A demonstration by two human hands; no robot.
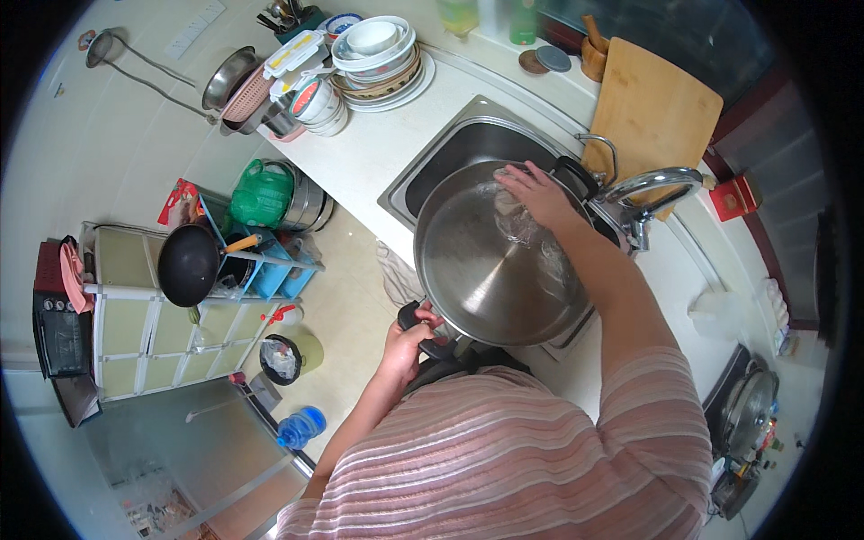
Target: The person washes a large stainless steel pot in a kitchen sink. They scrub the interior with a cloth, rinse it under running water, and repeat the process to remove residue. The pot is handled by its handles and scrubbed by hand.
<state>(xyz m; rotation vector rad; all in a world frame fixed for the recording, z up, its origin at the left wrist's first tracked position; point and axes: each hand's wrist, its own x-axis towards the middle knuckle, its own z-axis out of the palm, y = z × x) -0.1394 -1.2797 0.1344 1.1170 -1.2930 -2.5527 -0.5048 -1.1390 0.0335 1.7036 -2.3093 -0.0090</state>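
Observation:
A wide stainless-steel pan is tilted over the front of the sink, its bright inside facing me. My left hand grips its near black loop handle. At the far side, a second black handle rests close to the chrome faucet. My right hand reaches into the pan, palm down, fingers against the inner wall. Under and beside those fingers is a glistening translucent patch; whether it is water or a clear scrubber I cannot tell.
Stacked bowls and plates stand on the counter left of the sink. A wooden cutting board leans behind the faucet. A grey cloth hangs at the counter edge. On the floor are a trash bin and a blue water jug.

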